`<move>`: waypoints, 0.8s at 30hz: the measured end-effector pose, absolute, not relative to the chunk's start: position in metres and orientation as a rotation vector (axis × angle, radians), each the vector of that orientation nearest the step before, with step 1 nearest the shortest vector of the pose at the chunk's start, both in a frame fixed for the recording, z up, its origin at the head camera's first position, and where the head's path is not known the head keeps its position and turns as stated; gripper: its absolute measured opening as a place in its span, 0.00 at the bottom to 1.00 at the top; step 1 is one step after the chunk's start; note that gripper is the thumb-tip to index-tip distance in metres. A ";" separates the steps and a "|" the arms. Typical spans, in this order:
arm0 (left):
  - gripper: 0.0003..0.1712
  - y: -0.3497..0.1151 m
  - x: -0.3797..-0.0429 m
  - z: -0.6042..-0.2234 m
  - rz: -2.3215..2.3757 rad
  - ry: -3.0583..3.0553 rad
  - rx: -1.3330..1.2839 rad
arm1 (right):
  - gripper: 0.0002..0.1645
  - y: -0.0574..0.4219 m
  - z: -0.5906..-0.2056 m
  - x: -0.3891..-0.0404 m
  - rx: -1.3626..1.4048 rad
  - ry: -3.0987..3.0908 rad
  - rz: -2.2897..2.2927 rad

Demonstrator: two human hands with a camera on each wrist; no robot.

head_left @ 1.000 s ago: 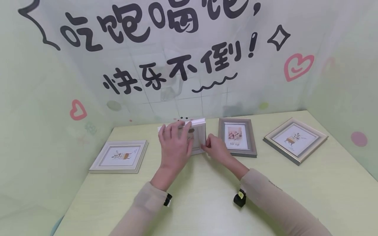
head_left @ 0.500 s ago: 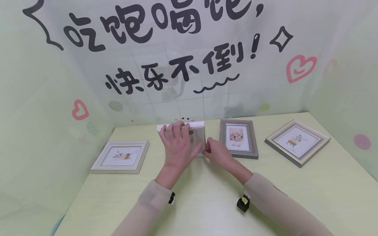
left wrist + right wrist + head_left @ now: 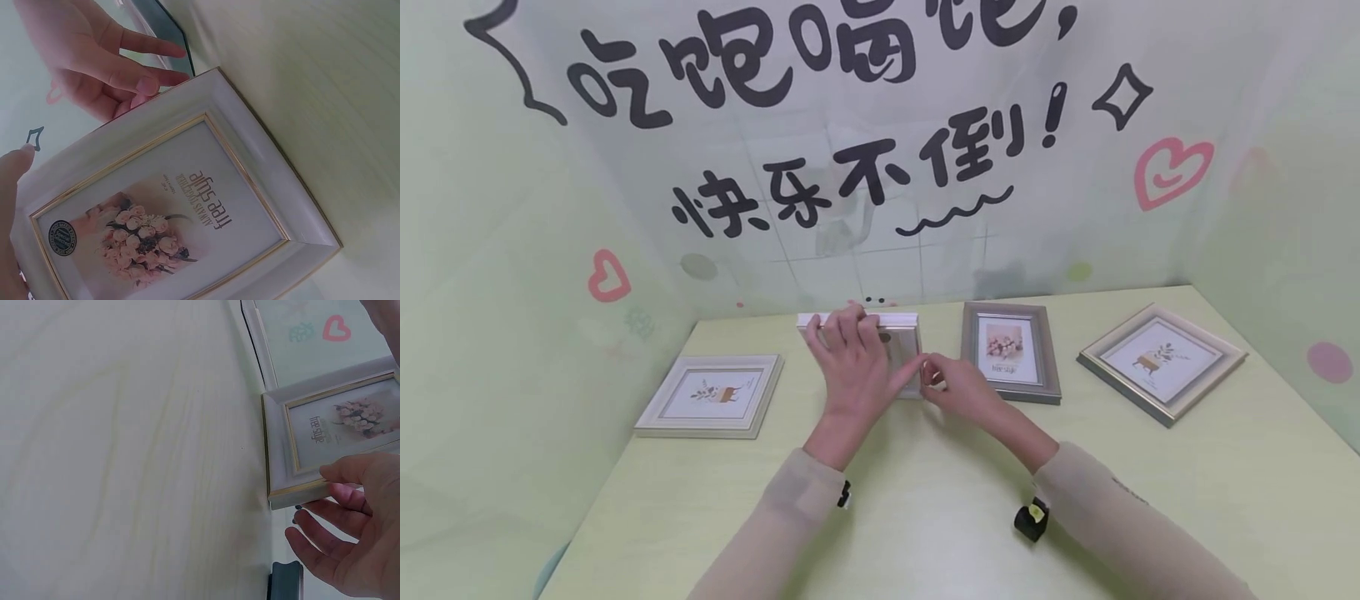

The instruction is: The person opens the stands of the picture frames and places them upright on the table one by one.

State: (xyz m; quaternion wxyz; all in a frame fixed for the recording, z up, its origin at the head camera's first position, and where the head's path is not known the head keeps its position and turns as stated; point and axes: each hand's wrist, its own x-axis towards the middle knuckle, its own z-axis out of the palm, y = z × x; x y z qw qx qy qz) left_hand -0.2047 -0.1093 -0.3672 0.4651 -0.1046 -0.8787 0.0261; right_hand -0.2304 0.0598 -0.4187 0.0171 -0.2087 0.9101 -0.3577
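Note:
A white picture frame (image 3: 907, 342) with gold inner trim stands upright near the back of the table. Its front, seen in the left wrist view, carries a flower picture lettered "free style". My left hand (image 3: 857, 375) grips it from above, fingers over the top edge and thumb stretched toward the right side. At the frame's right side, my right hand (image 3: 961, 387) pinches the edge, thumb (image 3: 340, 470) on the front border and other fingers beside and behind it. The back of the frame is hidden.
Left of the hands lies a white frame (image 3: 767, 375) with a plant picture. A grey-brown frame (image 3: 1047, 354) lies just right of my right hand, and a champagne frame (image 3: 1221, 367) lies angled farther right. A printed cloth wall (image 3: 850, 279) rises behind the table (image 3: 925, 517).
My right hand has risen slightly along the frame's right edge. The left thumb has swung out toward the right hand. The held frame's top edge sits slightly lower; the view has shifted a little.

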 end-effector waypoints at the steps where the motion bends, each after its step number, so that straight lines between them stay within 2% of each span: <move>1: 0.48 -0.109 -0.205 -0.367 0.064 -2.161 -0.251 | 0.07 0.060 -0.419 -0.230 -0.665 2.830 -1.114; 8: 0.46 -0.109 -0.204 -0.366 0.059 -2.193 -0.239 | 0.02 0.062 -0.418 -0.228 -0.698 2.841 -1.081; 19: 0.42 -0.132 -0.202 -0.365 -0.010 -2.102 -0.522 | 0.06 0.069 -0.408 -0.222 -0.885 2.569 -1.133; 24: 0.40 -0.140 -0.204 -0.363 -0.072 -2.042 -0.638 | 0.10 0.060 -0.403 -0.235 -0.804 2.567 -1.277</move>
